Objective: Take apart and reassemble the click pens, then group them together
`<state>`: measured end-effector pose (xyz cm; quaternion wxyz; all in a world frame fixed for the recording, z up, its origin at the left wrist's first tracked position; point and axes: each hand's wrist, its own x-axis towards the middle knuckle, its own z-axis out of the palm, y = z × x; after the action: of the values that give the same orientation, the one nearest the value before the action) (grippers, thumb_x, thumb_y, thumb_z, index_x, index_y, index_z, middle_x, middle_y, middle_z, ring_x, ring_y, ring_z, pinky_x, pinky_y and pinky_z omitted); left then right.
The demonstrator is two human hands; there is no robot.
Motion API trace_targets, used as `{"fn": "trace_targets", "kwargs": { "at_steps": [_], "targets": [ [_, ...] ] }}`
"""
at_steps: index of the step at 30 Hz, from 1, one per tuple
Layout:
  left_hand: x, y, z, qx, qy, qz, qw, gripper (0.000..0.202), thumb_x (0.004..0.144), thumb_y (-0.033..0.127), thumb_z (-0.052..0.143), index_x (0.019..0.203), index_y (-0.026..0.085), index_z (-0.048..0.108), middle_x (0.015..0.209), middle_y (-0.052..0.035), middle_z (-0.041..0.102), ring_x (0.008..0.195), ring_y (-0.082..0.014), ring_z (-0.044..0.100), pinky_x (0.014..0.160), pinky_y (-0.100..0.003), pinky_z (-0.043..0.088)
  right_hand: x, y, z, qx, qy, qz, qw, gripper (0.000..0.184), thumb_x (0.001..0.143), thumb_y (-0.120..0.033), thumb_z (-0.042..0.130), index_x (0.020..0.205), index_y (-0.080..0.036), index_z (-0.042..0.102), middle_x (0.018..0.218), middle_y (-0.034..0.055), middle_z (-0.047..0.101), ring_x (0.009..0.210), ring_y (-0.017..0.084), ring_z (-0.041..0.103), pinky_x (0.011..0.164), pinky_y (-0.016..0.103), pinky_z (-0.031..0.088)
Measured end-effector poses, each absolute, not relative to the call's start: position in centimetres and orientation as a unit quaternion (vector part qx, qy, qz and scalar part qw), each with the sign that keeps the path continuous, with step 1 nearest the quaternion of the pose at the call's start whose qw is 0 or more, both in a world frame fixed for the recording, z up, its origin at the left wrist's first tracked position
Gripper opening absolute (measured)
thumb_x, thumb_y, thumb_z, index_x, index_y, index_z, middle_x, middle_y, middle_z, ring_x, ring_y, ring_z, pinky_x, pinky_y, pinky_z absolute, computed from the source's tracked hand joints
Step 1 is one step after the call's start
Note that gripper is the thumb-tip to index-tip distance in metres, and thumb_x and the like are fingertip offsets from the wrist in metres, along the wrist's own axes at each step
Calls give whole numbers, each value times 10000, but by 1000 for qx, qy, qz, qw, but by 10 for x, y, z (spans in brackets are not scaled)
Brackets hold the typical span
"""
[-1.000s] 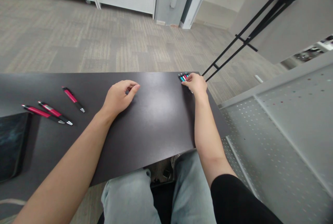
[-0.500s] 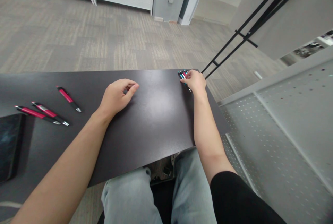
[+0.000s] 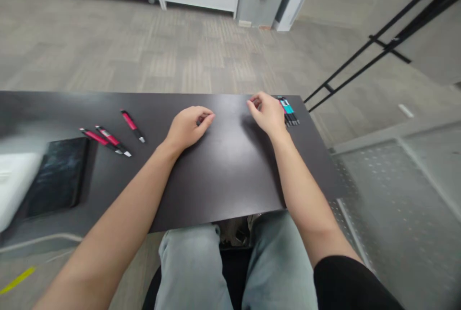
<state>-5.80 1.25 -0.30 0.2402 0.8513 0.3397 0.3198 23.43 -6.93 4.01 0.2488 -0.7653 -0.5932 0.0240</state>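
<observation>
My left hand (image 3: 187, 127) rests on the dark table (image 3: 230, 175) near its middle, fingers curled in with the thumb against the index and nothing showing in them. My right hand (image 3: 267, 113) hovers just right of it, fingers pinched together; whether anything is in the pinch is hidden. A small bundle of pens (image 3: 289, 110), teal and red with black tips, lies right behind this hand near the table's far right corner. Three red pens lie to the left: one (image 3: 133, 126) alone, and two (image 3: 111, 140) (image 3: 95, 137) side by side.
A flat black pad (image 3: 57, 175) lies at the table's left, with a blurred white object (image 3: 14, 183) beyond it. A grey perforated metal panel (image 3: 396, 195) stands to the right. Black stand legs (image 3: 378, 46) cross the carpet at the back right. My knees are under the table edge.
My right hand has drawn away from the pen bundle to the left, towards my left hand. The view has swung left, bringing the black pad and the white object in. My left hand has stayed put.
</observation>
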Motion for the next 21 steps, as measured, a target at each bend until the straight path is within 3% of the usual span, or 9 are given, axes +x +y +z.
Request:
{"fn": "trace_targets", "kwargs": {
  "at_steps": [5,12,14,16,18,21],
  "targets": [
    [-54,13,-5,862,351,295,215,246,1167,368,646,1215,242,852,1127,-83,886,1047,-275,808,1046,-432,600,175,-62,17,-662,-704,128,224,172,1104,-390,685,1178,-293,806,1079,104,891,997,352,815,977,477,585],
    [-62,-3,-2,825,411,357,153,124,1177,297,692,1174,240,802,1126,-105,850,1061,-289,766,1026,-449,507,174,-58,15,-607,-743,180,216,176,1088,-443,649,1149,-399,809,1028,105,838,1128,420,820,1109,626,581],
    [-84,-7,7,792,464,372,138,55,1151,285,735,1154,246,774,1085,-90,849,1026,-290,767,1015,-452,507,176,-57,15,-601,-743,189,226,168,1079,-443,650,1125,-406,806,994,102,824,1120,428,820,1110,654,579],
    [-113,-4,21,740,553,366,115,145,1143,282,743,1274,221,744,1104,-105,858,1045,-305,788,1031,-454,527,176,-56,14,-593,-748,192,228,168,1077,-440,640,1115,-402,799,992,101,821,1110,427,819,1106,667,578],
    [-144,5,40,692,648,309,82,313,1154,305,727,1445,190,701,1192,-142,877,1207,-355,811,1128,-483,529,176,-55,12,-583,-755,195,229,171,1080,-442,634,1116,-392,794,1022,104,835,1106,424,814,1105,668,578],
    [-176,25,63,657,741,122,65,447,1176,433,702,1506,133,710,1405,-259,870,1487,-483,745,1263,-588,494,176,-53,10,-574,-759,200,234,184,1085,-446,635,1117,-367,798,1049,112,851,1108,423,808,1106,662,577]
  ]
}}
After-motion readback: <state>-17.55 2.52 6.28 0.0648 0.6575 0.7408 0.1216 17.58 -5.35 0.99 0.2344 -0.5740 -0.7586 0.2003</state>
